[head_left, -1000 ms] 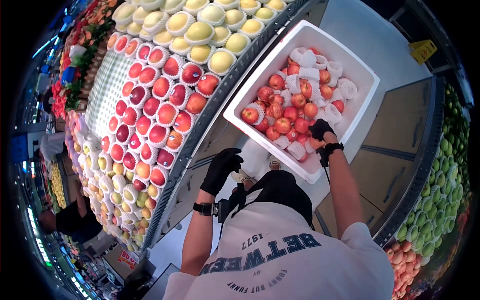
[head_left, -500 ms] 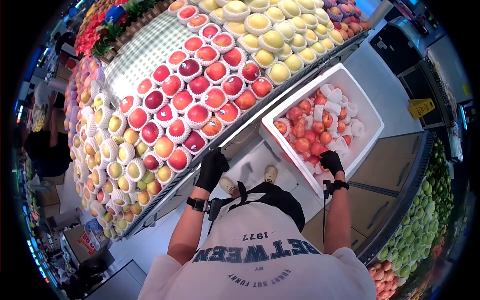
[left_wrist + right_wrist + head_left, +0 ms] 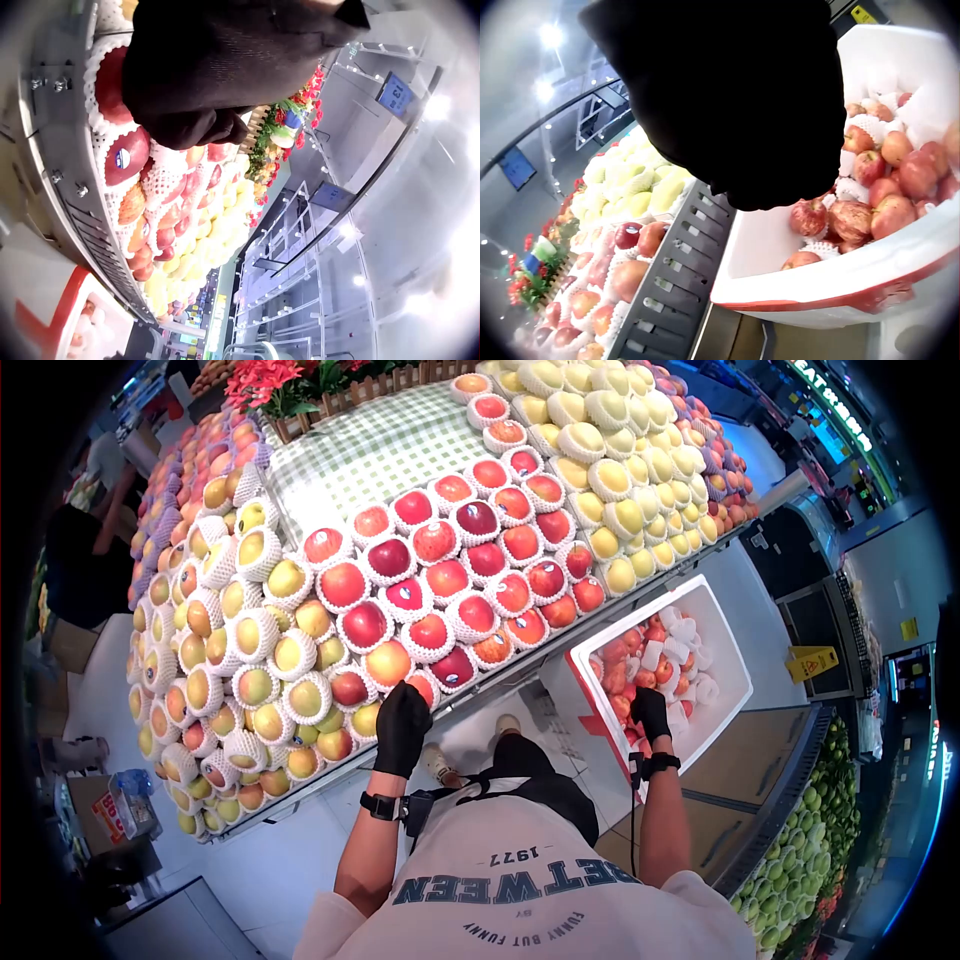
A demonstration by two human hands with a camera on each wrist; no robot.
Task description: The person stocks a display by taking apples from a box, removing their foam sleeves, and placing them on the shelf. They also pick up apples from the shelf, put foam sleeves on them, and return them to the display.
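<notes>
The black-gloved left hand (image 3: 403,730) is at the front edge of the fruit display, beside apples in white foam nets (image 3: 428,632); its fingers bend loosely and no fruit shows in it. In the left wrist view the glove (image 3: 225,67) covers part of the apple rows. Over the near side of a white foam box (image 3: 730,710) is the right hand (image 3: 650,715), also gloved, fingers loosely bent. Red apples (image 3: 891,216) and loose foam nets lie in the box. The right wrist view shows the right hand (image 3: 742,97) as a dark shape, its palm hidden, no fruit visible in it.
Pale yellow fruit (image 3: 610,480) fills the display's right part, with yellow-red fruit (image 3: 250,635) at left and a checked cloth (image 3: 380,450) behind. Green fruit (image 3: 790,860) and a yellow floor sign (image 3: 810,662) are at right. Another person (image 3: 85,560) is at far left.
The head view has swung toward the display, so the box sits lower and further right. The right hand has drawn up from the apples; the left has moved to the display's edge.
</notes>
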